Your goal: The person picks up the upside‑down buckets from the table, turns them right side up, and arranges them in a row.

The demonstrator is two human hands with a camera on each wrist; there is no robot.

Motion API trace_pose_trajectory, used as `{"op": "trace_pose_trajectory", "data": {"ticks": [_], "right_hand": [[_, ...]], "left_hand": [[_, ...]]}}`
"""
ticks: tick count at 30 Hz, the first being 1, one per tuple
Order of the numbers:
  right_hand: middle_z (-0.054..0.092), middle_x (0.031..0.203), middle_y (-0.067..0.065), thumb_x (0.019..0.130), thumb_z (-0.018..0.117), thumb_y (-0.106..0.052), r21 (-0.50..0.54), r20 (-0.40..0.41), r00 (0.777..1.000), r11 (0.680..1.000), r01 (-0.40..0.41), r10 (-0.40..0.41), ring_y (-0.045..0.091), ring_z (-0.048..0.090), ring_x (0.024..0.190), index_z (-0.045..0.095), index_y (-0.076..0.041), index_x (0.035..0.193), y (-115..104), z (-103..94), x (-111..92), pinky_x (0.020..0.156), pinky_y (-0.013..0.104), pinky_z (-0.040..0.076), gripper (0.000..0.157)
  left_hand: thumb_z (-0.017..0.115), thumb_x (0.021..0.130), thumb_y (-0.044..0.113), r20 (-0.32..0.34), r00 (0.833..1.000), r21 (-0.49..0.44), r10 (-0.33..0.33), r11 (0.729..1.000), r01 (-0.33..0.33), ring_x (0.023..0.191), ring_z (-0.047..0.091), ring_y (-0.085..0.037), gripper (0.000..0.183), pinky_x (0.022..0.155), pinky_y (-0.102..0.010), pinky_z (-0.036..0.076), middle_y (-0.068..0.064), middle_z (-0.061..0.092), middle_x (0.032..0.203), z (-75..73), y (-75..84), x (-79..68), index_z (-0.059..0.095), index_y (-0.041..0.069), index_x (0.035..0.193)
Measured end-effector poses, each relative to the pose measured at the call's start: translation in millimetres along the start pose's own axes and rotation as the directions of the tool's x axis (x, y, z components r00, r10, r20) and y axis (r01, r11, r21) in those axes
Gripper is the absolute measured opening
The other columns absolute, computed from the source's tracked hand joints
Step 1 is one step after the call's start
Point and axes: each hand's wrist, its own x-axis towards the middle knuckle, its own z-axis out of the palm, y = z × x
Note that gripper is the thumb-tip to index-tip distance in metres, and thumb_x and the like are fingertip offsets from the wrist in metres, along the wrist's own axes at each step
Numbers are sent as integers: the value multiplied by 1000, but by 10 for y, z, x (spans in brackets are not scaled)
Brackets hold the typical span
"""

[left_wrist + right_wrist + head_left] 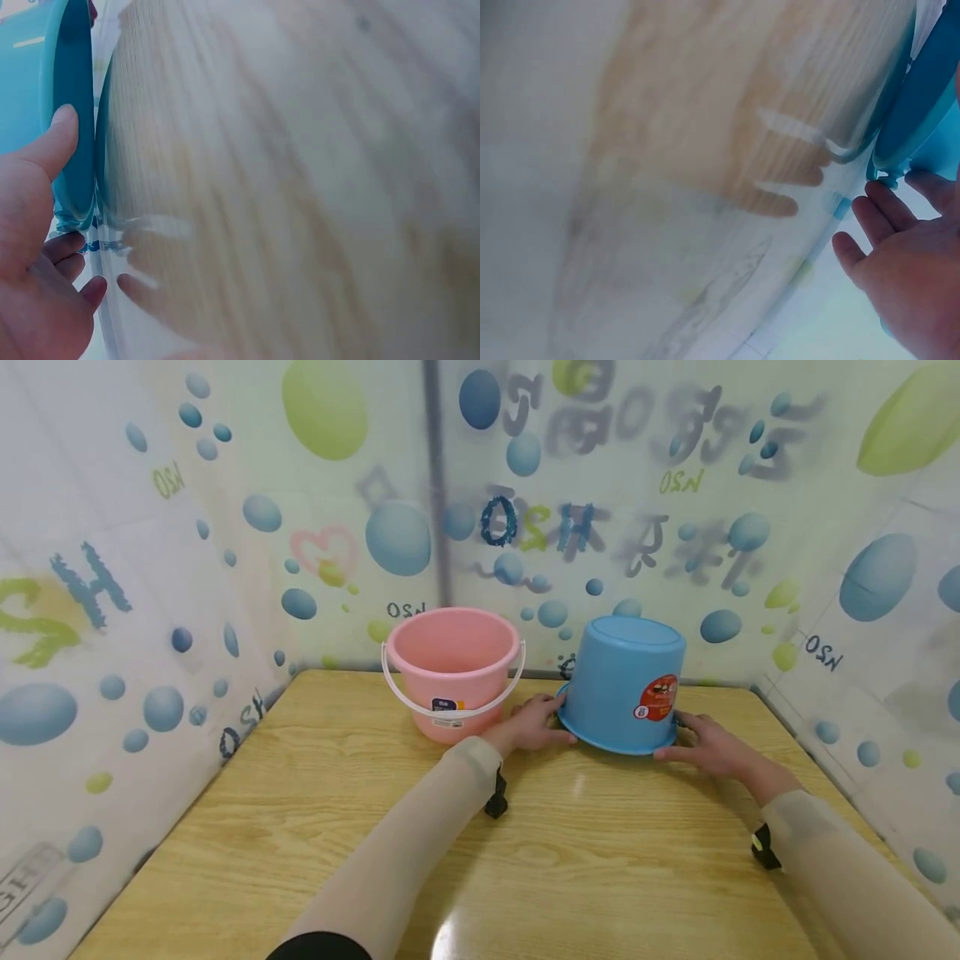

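Note:
An upside-down blue bucket (626,681), slightly tilted, is held between both hands at the right of the table. My left hand (536,724) grips its rim from the left. In the left wrist view the thumb (64,139) lies on the rim, with several fingers spread below it. On the other side my right hand (712,746) holds the rim too, its index finger (930,189) by the rim's lug and the other fingers loosely extended. The wrist views show the bucket's dark inner side and its reflection. Left of it stands a pink bucket (454,681), upright, its white handle (450,713) hanging in front.
The wooden table (360,827) spreads out before me, glossy and reflecting light. Walls covered in printed cloth (630,460) with bubbles and letters close it in behind and on both sides. Black straps (496,797) sit at the wrists.

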Motion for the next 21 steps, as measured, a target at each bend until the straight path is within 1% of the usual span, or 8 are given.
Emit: {"op": "trace_pose_trajectory", "data": {"ticks": [3,6,9,12,18,21], "right_hand": [[27,167,47,103,76,-51,35,-2,1000,999,21,-21,70,29,152,22,15,168,-3,-1,-9,120,83,32,108],[29,169,46,105,75,-43,79,-15,997,994,72,-71,70,28,153,24,18,166,1,-4,-3,121,82,32,99],[31,167,46,107,74,-36,108,-35,993,987,115,-112,71,31,152,28,20,163,7,-9,8,121,81,34,91],[33,166,46,108,73,-35,115,-52,994,988,105,-100,71,33,151,31,21,162,18,-13,10,120,79,36,88],[33,166,45,109,70,-41,127,-69,996,990,65,-57,69,34,152,32,20,162,22,-17,-8,121,78,36,89],[32,167,45,109,68,-44,150,-75,997,988,45,-34,68,33,153,31,19,163,8,-27,-22,122,77,36,91]], "left_hand": [[70,108,48,-25,1000,-52,11,999,-12,162,38,-38,91,134,-58,28,-21,32,176,10,-4,-2,19,17,177],[69,109,41,-61,998,-118,21,993,-28,162,37,-37,86,135,-53,32,-23,32,175,21,-5,-2,21,15,176],[69,109,37,-96,995,-171,20,985,-37,163,37,-37,83,134,-49,35,-23,32,175,28,-5,-1,26,12,175],[70,109,36,-123,992,-193,22,980,-45,163,36,-36,80,134,-48,35,-22,33,176,30,-1,1,30,9,173],[73,108,37,-154,988,-249,-2,968,-37,163,37,-35,77,134,-47,36,-20,35,176,33,3,3,37,8,170],[72,108,38,-169,986,-280,1,959,-49,162,38,-36,77,133,-47,37,-20,35,176,38,1,5,39,7,170]]}}
